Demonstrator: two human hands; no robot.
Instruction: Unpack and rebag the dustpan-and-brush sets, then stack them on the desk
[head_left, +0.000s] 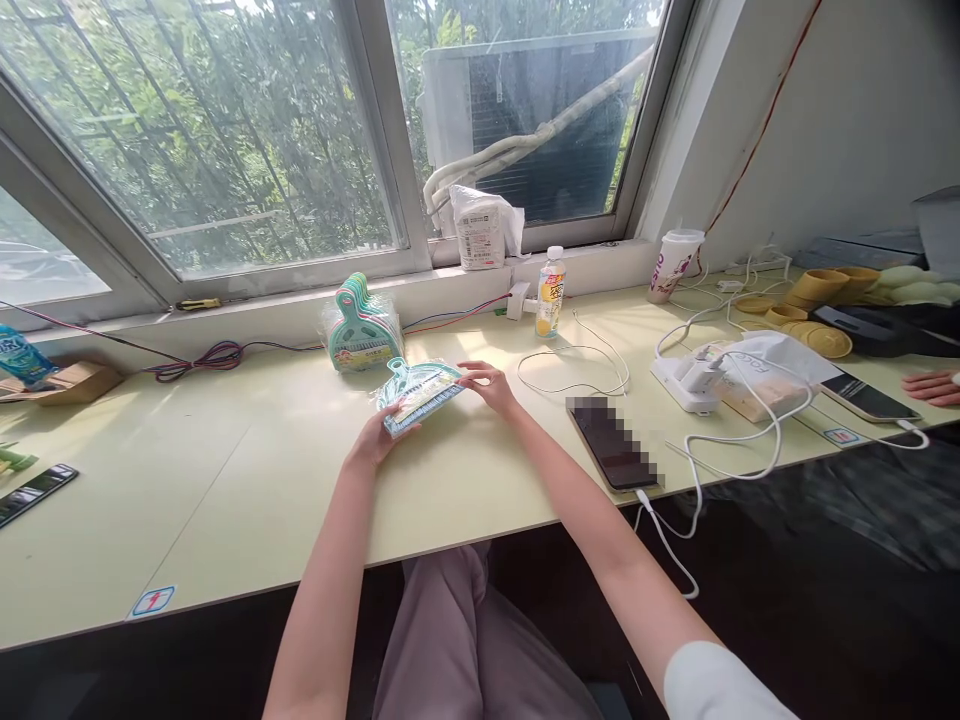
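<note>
Between my two hands is a plastic-wrapped mini dustpan and brush set (424,392), light teal, its looped handle pointing toward the window and its bristles toward me. My left hand (381,436) grips its near left corner, with the thumb on top. My right hand (486,384) pinches its right edge with thumb and fingers. Just behind it, against the sill, several similar wrapped dustpan sets (361,325) stand upright in a row, teal with some pink and green edges.
On the pale table (292,490) lie a charging phone (611,445), a power strip (684,385) and loose white cables. A drink bottle (551,295) and a paper cup (675,265) stand near the wall. Another person's hand (931,388) rests at the far right.
</note>
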